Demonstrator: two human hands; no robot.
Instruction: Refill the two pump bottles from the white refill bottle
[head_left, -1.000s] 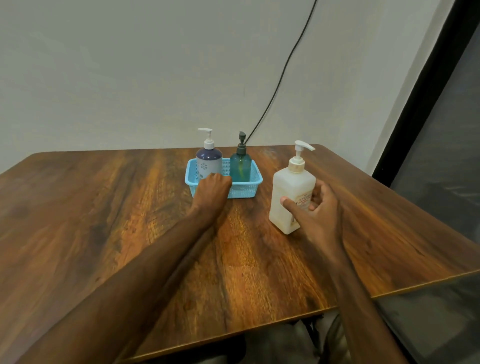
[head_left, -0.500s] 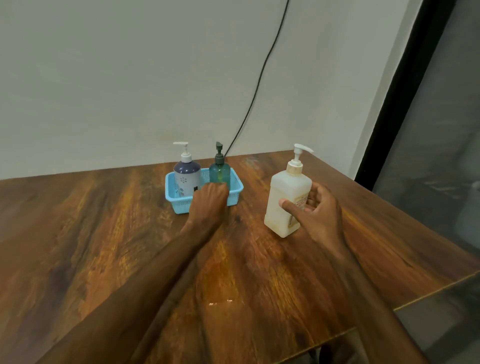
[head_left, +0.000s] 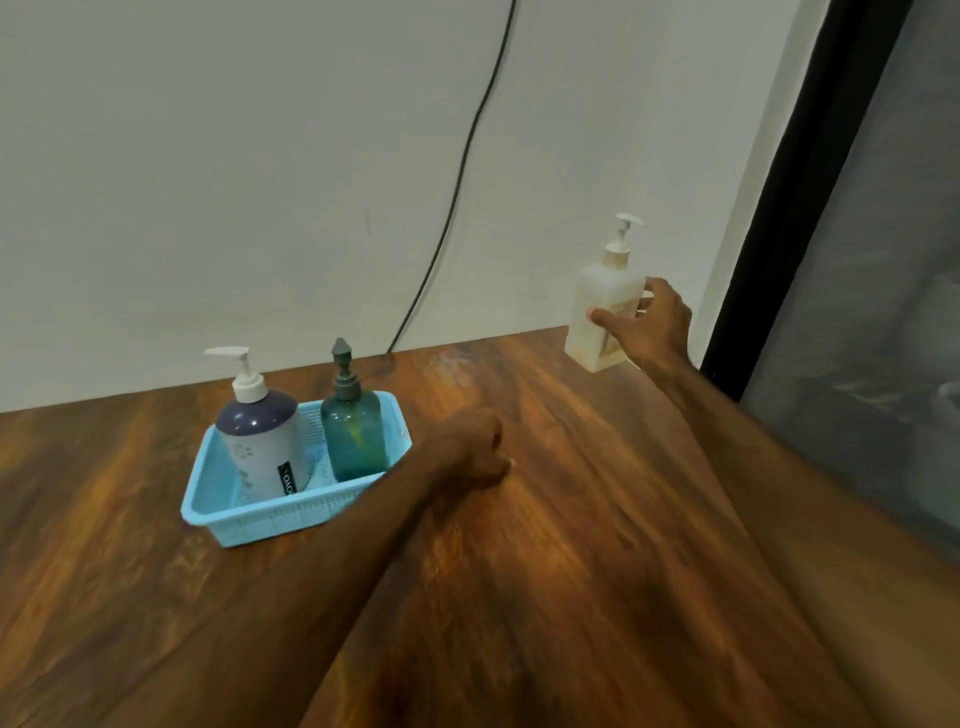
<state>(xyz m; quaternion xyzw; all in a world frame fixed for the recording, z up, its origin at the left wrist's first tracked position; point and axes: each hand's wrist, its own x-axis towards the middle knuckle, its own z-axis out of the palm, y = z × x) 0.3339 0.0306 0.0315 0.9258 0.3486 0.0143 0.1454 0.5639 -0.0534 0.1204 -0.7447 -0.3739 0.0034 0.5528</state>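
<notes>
My right hand (head_left: 652, 322) grips the white refill bottle (head_left: 595, 306) by its side, upright, at the table's far right corner. I cannot tell whether its base touches the wood. A light blue basket (head_left: 270, 514) holds both pump bottles: a purple-and-white one (head_left: 260, 441) on the left and a green translucent one (head_left: 356, 436) on the right. My left hand (head_left: 467, 447) lies on the table just right of the basket's corner, fingers curled and holding nothing.
The brown wooden table (head_left: 571, 545) ends at a pale wall behind. A black cable (head_left: 467, 145) hangs down the wall behind the basket. A dark door or window frame (head_left: 810, 156) stands close to the table's right edge.
The view swung, so the basket now appears lower left. My left hand came off the basket's front rim to its right. The right hand and white bottle now appear farther from the basket.
</notes>
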